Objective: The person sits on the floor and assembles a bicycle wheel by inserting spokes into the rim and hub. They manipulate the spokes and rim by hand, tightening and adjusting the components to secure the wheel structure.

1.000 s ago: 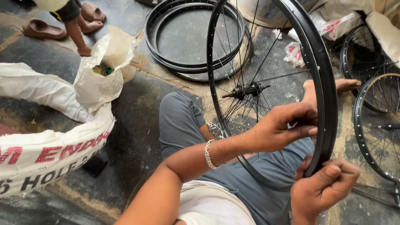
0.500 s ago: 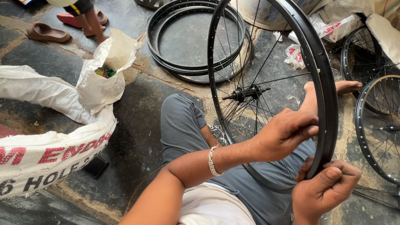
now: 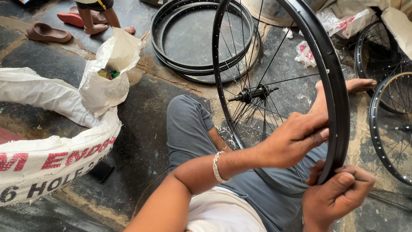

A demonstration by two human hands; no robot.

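Surroundings: a stack of bare black rims (image 3: pixel 201 43) lies flat on the stone floor (image 3: pixel 141 141) beyond the person's bent knee. To the left sit a white woven sack (image 3: pixel 47 159) and, touching it, an open white bag (image 3: pixel 109 73) with small coloured items inside. A spoked wheel (image 3: pixel 392 124) lies at the right edge, close beside the work. Crumpled plastic wrappers (image 3: pixel 307 53) lie behind it. Another person's bare feet (image 3: pixel 107 28) and loose sandals (image 3: pixel 47 32) are at top left, well apart from the work.

Clearance: open floor shows left of the grey-trousered leg (image 3: pixel 189 129); the right side is crowded by the lying wheel, and the person's own foot (image 3: pixel 358 84) rests behind the rim.

Work piece: a black bicycle wheel (image 3: pixel 326 77) stands upright over the lap, hub (image 3: pixel 253 93) and spokes facing left. The left hand (image 3: pixel 292 139), wearing a metal bracelet (image 3: pixel 217 166), reaches across the spokes, fingers pressed on the rim's inner face. The right hand (image 3: pixel 337 195) grips the rim's lower edge, fingers closed around it, thumb on top. Both grips sit near together on the lower right arc.
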